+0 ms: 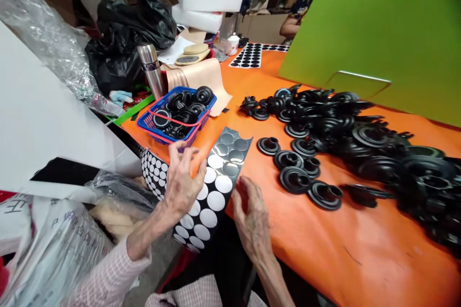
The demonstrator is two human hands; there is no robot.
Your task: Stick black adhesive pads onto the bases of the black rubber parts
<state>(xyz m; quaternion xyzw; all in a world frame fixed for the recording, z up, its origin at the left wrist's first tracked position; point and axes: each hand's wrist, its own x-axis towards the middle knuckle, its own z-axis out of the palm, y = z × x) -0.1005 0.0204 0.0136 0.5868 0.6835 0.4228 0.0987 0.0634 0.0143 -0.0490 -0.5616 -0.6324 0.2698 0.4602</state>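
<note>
A sheet of round stickers [216,196] hangs over the table's front edge, its lower part black with white circles. The circles at its top end look clear and shiny. My left hand [182,180] is over the sheet's left side, fingers apart, thumb and forefinger near the white circles. Nothing shows between those fingers. Along the right edge of the sheet lies my right hand [254,216], fingers loosely bent, with a gap between thumb and fingers. Whether its fingertips touch the sheet I cannot tell. Black round plastic parts with short stems [295,180] lie just to the right.
A large heap of black parts [345,129] covers the right of the orange table [324,259]. A blue basket [144,122] of similar parts stands at the left, a steel flask [151,72] behind it. A green panel [378,24] leans at the back. Another person's arm [290,26] shows beyond.
</note>
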